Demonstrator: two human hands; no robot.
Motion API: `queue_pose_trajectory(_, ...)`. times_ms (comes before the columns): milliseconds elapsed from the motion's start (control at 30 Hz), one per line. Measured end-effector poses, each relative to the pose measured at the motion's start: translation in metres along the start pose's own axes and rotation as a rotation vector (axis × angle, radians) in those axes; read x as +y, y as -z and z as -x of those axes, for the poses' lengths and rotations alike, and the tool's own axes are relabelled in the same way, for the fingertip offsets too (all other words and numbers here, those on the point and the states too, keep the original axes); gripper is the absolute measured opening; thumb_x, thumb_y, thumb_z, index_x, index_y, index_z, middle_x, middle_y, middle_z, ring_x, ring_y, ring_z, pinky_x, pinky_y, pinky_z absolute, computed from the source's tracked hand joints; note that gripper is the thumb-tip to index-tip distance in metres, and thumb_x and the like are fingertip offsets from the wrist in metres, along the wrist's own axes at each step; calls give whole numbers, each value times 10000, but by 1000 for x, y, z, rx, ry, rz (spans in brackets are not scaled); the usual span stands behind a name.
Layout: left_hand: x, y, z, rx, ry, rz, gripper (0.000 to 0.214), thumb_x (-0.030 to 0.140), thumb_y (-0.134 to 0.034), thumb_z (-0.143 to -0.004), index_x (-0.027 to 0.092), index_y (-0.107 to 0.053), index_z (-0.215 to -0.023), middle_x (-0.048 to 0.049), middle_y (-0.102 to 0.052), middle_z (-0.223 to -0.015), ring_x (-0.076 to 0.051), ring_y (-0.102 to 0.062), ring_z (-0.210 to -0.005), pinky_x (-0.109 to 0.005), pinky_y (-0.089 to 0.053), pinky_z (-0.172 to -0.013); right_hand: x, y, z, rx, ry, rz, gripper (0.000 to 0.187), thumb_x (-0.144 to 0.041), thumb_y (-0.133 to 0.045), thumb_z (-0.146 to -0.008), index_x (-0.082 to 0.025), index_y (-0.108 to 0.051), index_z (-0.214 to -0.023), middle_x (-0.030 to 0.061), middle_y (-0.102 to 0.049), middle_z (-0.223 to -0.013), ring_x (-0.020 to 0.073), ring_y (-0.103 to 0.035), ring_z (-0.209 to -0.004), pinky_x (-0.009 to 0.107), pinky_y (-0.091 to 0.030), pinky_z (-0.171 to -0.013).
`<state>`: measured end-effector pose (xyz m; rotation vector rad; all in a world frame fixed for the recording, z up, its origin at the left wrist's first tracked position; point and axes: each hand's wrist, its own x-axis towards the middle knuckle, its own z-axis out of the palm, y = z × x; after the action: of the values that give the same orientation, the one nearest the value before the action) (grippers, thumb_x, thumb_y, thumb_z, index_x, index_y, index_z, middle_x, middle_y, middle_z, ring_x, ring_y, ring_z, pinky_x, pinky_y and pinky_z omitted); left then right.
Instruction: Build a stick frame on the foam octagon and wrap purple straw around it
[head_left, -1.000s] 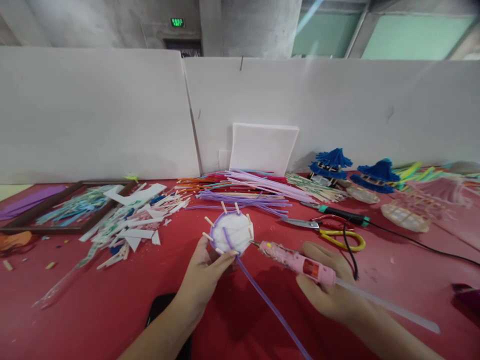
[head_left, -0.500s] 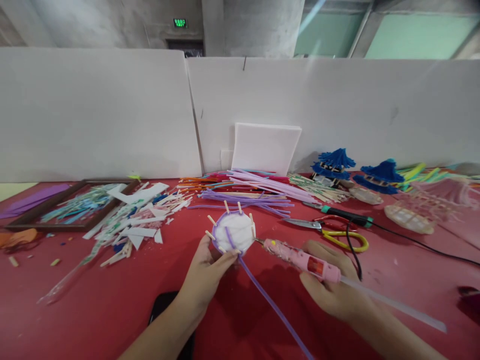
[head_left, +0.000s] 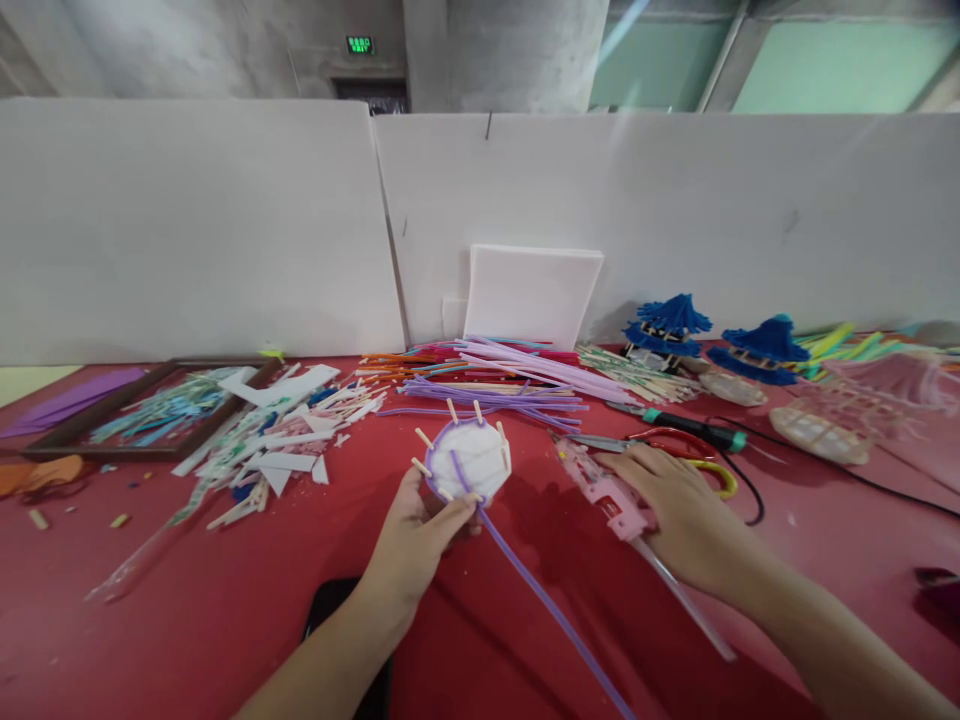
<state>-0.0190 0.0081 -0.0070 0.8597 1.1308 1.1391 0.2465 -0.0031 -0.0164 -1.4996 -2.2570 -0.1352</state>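
Observation:
My left hand (head_left: 415,540) pinches the near edge of a white round foam piece (head_left: 466,460) that is ringed in purple and stuck with short wooden pegs. A long purple pipe cleaner (head_left: 540,600) trails from it toward me. My right hand (head_left: 684,508) lies over the rear of a pink glue gun (head_left: 604,490) that rests on the red table (head_left: 187,620), nozzle pointing away to the left; a clear glue stick (head_left: 686,600) sticks out behind it. The fingers curl loosely round the gun.
Yellow-handled scissors (head_left: 697,470) and a black-and-green tool (head_left: 690,430) with a cord lie just beyond my right hand. Coloured pipe cleaners (head_left: 495,385), white scraps (head_left: 277,440), a framed tray (head_left: 142,415), blue tasselled models (head_left: 667,325) and a white foam board (head_left: 529,295) line the back. A dark phone (head_left: 330,620) lies under my left forearm.
My right hand has swung the glue gun away from the foam piece and lowered it onto the table near the scissors. My left hand still holds the piece in place.

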Motion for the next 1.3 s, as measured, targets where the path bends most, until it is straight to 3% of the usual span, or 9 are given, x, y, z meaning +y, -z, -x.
queue_pose_trajectory(200, -1, 0, 0, -21, -6, -23, 392, 241, -734, -641, 178, -434, -886, 27, -673, -627, -77, -594, -536, -215, -495, -584, 29, -9, 7, -76, -31, 165, 580, 37, -386, -620, -218, -590, -1100, 99, -598, -1122, 274, -554, -1025, 408, -448, -811)
queue_pose_trajectory(300, -2, -1, 1, -27, -12, -36, 380, 243, -720, -654, 182, -421, -880, 17, -676, -626, -82, -592, -524, -214, -481, -558, 23, -4, 3, 118, -102, 166, 565, 30, -384, -694, -199, -536, -1187, 146, -558, -1203, 328, -505, -1105, 492, -411, -881)
queue_pose_trajectory(400, -2, -3, 3, -28, -37, -40, 401, 234, -726, -651, 185, -420, -905, 33, -663, -623, -85, -586, -527, -228, -486, -572, -14, 3, 1, 276, -181, -161, 329, -140, -451, -831, -216, -517, -1144, 127, -608, -1075, 292, -557, -1027, 474, -441, -881)
queue_pose_trajectory(500, -2, -5, 5, -55, -72, -41, 433, 232, -747, -634, 184, -433, -930, 31, -667, -682, -96, -601, -581, -243, -500, -609, -68, 1, 7, -3, -259, -810, 299, -282, -506, -866, -241, -449, -1156, 89, -622, -1044, 202, -624, -925, 332, -533, -767)
queue_pose_trajectory(567, -1, -6, 6, -84, -90, -46, 439, 239, -749, -636, 181, -443, -946, 31, -665, -701, -102, -605, -603, -246, -503, -621, -95, -6, 13, -224, -356, -1027, 323, -294, -557, -841, -235, -460, -1143, 76, -630, -1059, 177, -634, -925, 289, -535, -763)
queue_pose_trajectory(633, -2, -6, 7, -110, -99, -51, 445, 253, -743, -646, 182, -443, -967, 35, -655, -698, -113, -609, -615, -256, -508, -624, -106, -11, 16, -340, -436, -1110, 233, -273, -522, -849, -214, -504, -1074, 41, -656, -890, 145, -648, -718, 243, -532, -608)
queue_pose_trajectory(733, -4, -5, 8, -142, -108, -60, 442, 260, -723, -675, 189, -428, -995, 29, -649, -734, -127, -617, -654, -272, -516, -640, -98, -9, 13, -312, -424, -979, 145, -256, -474, -862, -196, -586, -932, 9, -645, -728, 127, -604, -576, 222, -477, -513)
queue_pose_trajectory(1000, -2, -8, 13, -295, -139, -107, 340, 194, -660, -733, 197, -453, -1003, -47, -683, -931, -171, -650, -831, -284, -491, -755, -74, 19, 2, 35, 22, -474, 168, -146, -513, -836, -224, -661, -824, 4, -669, -743, 119, -624, -653, 207, -483, -601)
queue_pose_trajectory(1300, 1, -10, 15, -319, -131, -181, 333, 178, -668, -699, 203, -512, -991, -68, -645, -1006, -212, -635, -961, -312, -484, -836, -69, 15, 2, 121, 36, -402, 113, -156, -550, -835, -215, -644, -811, 10, -672, -746, 129, -629, -674, 223, -500, -633)
